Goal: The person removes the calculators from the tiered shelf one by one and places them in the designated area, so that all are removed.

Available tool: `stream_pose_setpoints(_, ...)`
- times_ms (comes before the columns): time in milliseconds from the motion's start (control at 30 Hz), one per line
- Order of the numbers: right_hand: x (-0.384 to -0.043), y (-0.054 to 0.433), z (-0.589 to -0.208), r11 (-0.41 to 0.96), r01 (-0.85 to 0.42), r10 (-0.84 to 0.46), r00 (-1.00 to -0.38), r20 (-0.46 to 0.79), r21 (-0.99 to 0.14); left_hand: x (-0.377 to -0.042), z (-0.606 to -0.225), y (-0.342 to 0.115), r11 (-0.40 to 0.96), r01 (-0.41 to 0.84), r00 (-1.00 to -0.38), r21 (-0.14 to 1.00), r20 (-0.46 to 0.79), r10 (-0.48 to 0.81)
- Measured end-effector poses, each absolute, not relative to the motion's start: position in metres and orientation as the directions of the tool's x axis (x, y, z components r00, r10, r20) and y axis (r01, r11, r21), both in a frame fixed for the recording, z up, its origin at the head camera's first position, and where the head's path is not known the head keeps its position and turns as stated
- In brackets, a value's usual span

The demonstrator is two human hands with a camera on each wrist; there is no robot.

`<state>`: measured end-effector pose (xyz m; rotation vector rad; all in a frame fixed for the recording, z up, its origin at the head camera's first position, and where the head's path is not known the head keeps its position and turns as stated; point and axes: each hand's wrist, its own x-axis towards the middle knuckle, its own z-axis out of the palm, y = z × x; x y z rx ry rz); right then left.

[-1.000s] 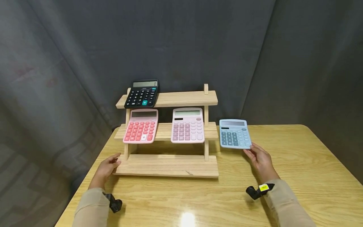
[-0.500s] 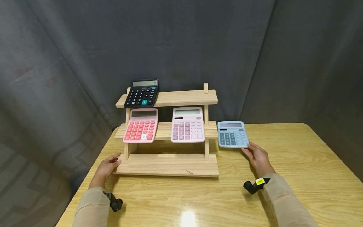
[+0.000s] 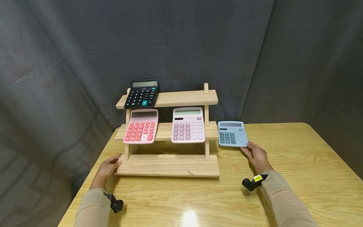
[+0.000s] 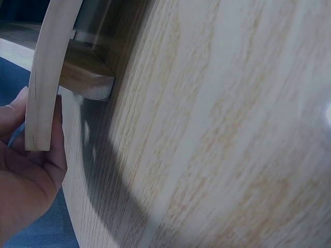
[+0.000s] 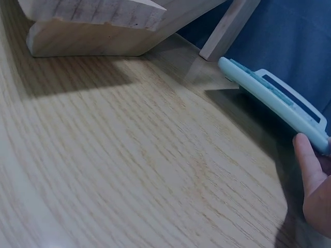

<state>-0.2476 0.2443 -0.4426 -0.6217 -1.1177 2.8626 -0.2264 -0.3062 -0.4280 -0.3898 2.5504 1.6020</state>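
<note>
A three-tier wooden display shelf (image 3: 167, 165) stands on the table, and my left hand (image 3: 106, 168) grips the left end of its bottom board. In the left wrist view, thumb and fingers lie on either side of that board end (image 4: 44, 77). My right hand (image 3: 257, 157) holds a light blue calculator (image 3: 232, 134) by its lower right corner, just right of the shelf's middle tier. The right wrist view shows this calculator (image 5: 274, 101) tilted, its shadow on the tabletop below; much of the hand is out of frame there.
A black calculator (image 3: 141, 93) leans at the top tier's left. The middle tier carries a pink calculator (image 3: 141, 126) on the left and a lilac calculator (image 3: 187, 124) on the right. Grey curtains (image 3: 181, 41) hang behind the wooden table (image 3: 300, 164).
My right hand has moved slightly left with the blue calculator, bringing it closer to the shelf. The left hand keeps its grip on the bottom board.
</note>
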Motion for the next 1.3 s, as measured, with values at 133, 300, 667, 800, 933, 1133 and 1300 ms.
stream_pose_setpoints(133,-0.2485,0.2433,-0.4409,-0.699,0.163,0.171,-0.908,-0.384,-0.696,-0.2270,-0.4257,-0.3067,0.419,-0.262,-0.965,0.869,-0.225,-0.135)
stream_pose_setpoints(300,-0.2485,0.2408,-0.4375,-0.639,0.199,0.227,-0.874,-0.429,-0.743,-0.2273,-0.4274,-0.3083,0.404,-0.267,-0.964,0.875,-0.240,-0.117)
stream_pose_setpoints(667,-0.2482,0.2412,-0.4370,-0.631,0.149,0.365,-0.809,-0.461,-0.761,-0.2241,-0.4279,-0.3082,0.413,-0.258,-0.966,0.874,-0.233,-0.110)
stream_pose_setpoints(800,-0.2485,0.2404,-0.4372,-0.572,0.149,0.424,-0.788,-0.446,-0.807,-0.2244,-0.4263,-0.3074,0.414,-0.260,-0.966,0.873,-0.236,-0.107)
stream_pose_setpoints(933,-0.2481,0.2394,-0.4360,-0.488,0.159,0.471,-0.780,-0.413,-0.858,-0.2254,-0.4273,-0.3072,0.403,-0.265,-0.964,0.876,-0.241,-0.110)
stream_pose_setpoints(1133,-0.2492,0.2400,-0.4370,-0.359,0.187,0.519,-0.774,-0.362,-0.915,-0.2264,-0.4295,-0.3080,0.399,-0.266,-0.964,0.878,-0.232,-0.133)
stream_pose_setpoints(1300,-0.2486,0.2416,-0.4348,-0.321,0.183,0.533,-0.776,-0.337,-0.929,-0.2264,-0.4293,-0.3079,0.388,-0.272,-0.962,0.880,-0.240,-0.132)
